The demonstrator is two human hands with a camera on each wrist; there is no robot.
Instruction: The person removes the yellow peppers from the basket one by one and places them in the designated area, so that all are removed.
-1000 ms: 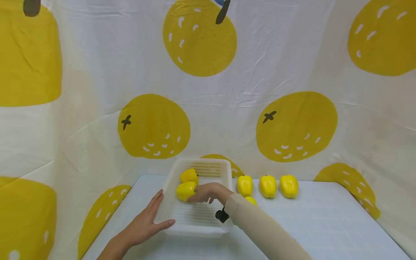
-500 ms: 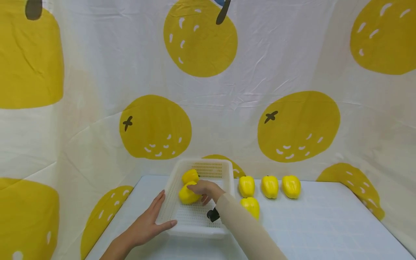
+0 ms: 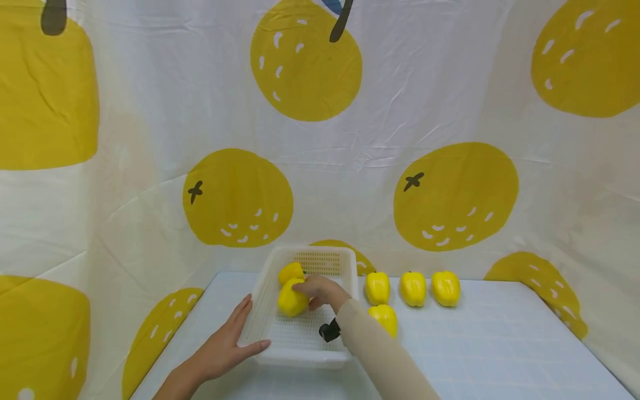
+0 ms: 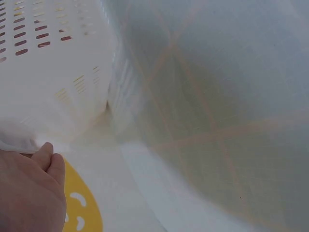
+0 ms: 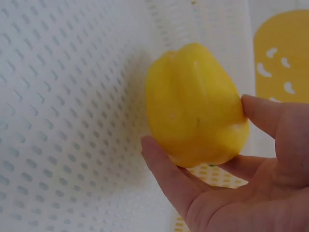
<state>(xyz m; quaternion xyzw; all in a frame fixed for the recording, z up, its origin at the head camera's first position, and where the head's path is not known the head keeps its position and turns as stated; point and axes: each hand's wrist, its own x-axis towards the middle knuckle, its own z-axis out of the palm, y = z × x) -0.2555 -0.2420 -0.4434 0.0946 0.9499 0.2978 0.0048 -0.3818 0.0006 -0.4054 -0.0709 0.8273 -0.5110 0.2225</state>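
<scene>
1. Pepper [image 3: 292, 299] in the right hand [image 3: 320, 291] now sits further back inside the white basket [image 3: 300, 339] than a second ago, and it almost touches the second pepper [image 3: 290, 272] near the basket's far wall.
2. Right hand fingers [image 5: 166, 176] are clamped on this pepper: in the right wrist view the thumb presses one side and the other fingers curl under it, so it is not yet let go. It hangs just above the perforated floor of the basket or rests on it; I cannot tell which.
3. Left hand [image 3: 225, 347] lies in the same place as before, at the basket's near left corner, with fingers straight and together against the wall and the thumb along the front edge. It steadies the basket and does not grip it.
4. In my judgement the placing of this pepper is nearly done, and only the release remains.
5. Outside the basket, to its right on the counter [image 3: 500, 355], four more peppers wait: three in a row [image 3: 413, 288] level with the basket's far end, and one [image 3: 384, 319] nearer, just beside the basket's right wall. They lie as before.
6. No brand, label or readable writing shows anywhere. The backdrop cloth [image 3: 450, 139] carries only a print of large yellow fruits.
</scene>
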